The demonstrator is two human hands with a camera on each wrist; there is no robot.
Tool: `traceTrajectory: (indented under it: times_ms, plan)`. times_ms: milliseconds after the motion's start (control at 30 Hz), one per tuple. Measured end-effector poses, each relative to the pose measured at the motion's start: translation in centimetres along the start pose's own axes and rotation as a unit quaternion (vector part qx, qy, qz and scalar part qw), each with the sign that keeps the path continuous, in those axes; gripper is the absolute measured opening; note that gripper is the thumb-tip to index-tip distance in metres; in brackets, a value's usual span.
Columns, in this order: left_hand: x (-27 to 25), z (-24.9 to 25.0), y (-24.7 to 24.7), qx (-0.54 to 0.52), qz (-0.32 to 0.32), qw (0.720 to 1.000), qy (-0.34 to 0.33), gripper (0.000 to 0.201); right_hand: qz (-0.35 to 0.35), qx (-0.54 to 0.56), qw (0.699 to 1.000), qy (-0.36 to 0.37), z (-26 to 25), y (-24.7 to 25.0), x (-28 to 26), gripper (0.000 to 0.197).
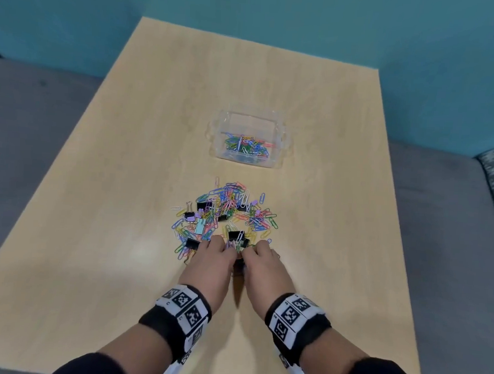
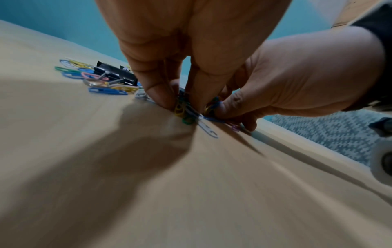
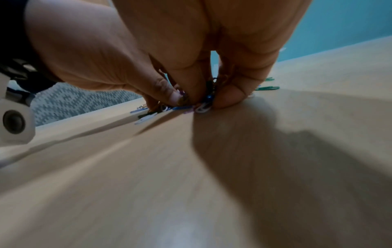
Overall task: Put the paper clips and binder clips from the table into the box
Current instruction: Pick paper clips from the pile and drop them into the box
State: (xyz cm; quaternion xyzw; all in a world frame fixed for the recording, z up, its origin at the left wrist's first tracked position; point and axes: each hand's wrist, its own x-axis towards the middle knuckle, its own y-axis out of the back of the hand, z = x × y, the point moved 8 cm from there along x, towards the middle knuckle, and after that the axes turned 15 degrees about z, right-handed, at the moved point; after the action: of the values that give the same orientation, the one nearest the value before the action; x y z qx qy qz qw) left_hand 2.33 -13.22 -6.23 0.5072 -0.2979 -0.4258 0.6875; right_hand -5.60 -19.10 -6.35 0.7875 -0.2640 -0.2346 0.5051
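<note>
Paper clips (image 1: 224, 214), coloured, heaped with black and pastel binder clips (image 1: 192, 243) at middle of pale wooden desk (image 1: 94, 236), near front edge; teal wall, grey floor around. Left hand (image 1: 213, 259) and right hand (image 1: 260, 262) touching, fingers curled, each pinching clips at heap's near side. Clear box (image 1: 249, 138) behind heap, partly filled.
</note>
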Motion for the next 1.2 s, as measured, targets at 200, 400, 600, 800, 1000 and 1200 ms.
traceTrajectory:
  times_ms: [200,400,600,800,1000,1200]
  plan:
    - [0.2,-0.8,0.1,-0.027,-0.018,0.999,0.0,0.042,-0.033,-0.01,0.999,0.032,0.0,0.8,0.4,0.023]
    - [1.1,-1.6,1.4,-0.084,-0.022,0.995,0.05,0.013,-0.064,-0.018,0.997,0.042,0.7,1.5,0.8,0.011]
    - [2.9,-1.3,3.4,-0.203,-0.111,0.971,0.066,0.01,-0.124,0.099,0.987,0.026,0.8,4.1,2.6,0.006]
    - [12.3,-3.3,7.5,-0.307,-0.034,0.94,0.148,0.013,-0.067,0.202,0.975,-0.066,1.9,9.1,11.2,0.006]
    - [23.4,-4.7,9.0,-0.24,0.07,0.957,0.149,0.009,0.037,0.17,0.98,-0.092,3.7,10.7,22.5,0.005]
    - [24.8,-5.1,7.8,-0.194,0.053,0.969,0.143,0.029,0.029,0.163,0.982,-0.095,3.8,10.5,24.5,0.029]
